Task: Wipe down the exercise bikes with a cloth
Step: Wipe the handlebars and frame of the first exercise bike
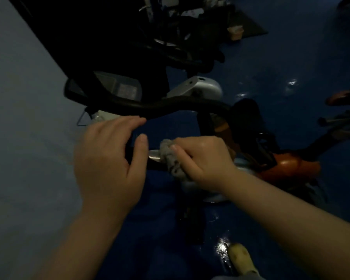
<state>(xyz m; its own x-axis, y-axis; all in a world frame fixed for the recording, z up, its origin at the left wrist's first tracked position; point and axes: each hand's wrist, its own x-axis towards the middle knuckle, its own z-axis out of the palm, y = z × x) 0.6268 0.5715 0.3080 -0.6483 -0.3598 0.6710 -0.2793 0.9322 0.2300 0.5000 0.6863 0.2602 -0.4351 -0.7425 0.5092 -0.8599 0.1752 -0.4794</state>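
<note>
A dark exercise bike fills the middle of the view, with a curved black handlebar [170, 107] and a console screen [121, 88] behind it. My left hand [109, 160] curls around the near end of a black handlebar grip, thumb on its right side. My right hand [202, 158] grips a bunched grey cloth [171, 158] and presses it onto the bar and a silver part just right of my left hand. The bike's orange and silver body [287, 166] lies to the right, below the bar.
A pale blue wall [24, 138] runs along the left. The floor [271, 77] is glossy dark blue with light glare. More dark gym machines stand at the top centre. Another machine's orange part shows at the right edge. My light shoe [240, 257] is at the bottom.
</note>
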